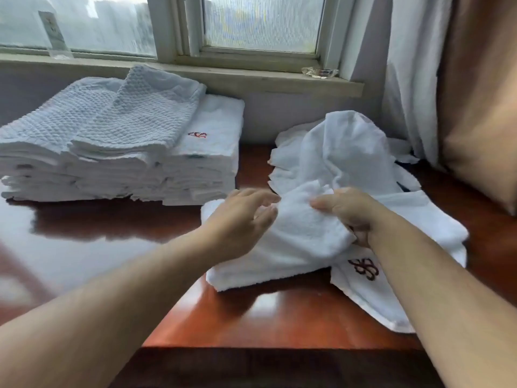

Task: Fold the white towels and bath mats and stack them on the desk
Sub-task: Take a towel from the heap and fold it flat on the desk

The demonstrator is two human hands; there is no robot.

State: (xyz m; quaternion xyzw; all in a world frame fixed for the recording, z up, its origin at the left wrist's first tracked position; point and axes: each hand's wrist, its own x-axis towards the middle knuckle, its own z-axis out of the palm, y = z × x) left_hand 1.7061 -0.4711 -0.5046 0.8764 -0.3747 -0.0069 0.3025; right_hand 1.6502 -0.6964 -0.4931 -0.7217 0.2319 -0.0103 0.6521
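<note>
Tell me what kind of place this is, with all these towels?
Probably a hotel guest room: a tall stack of folded white towels bearing an embroidered red logo, a polished wooden desk under a window, and heavy curtains.

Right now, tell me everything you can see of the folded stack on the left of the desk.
The folded stack is white cloth in many flat layers. Two textured bath mats lie on top, overlapping; a smooth towel beside them bears a red mark. It rests on the glossy brown desk.

Likely a hotel room, stack of monogrammed white towels [207, 152], polished wooden desk [251, 317], curtained window [263, 23]
</note>
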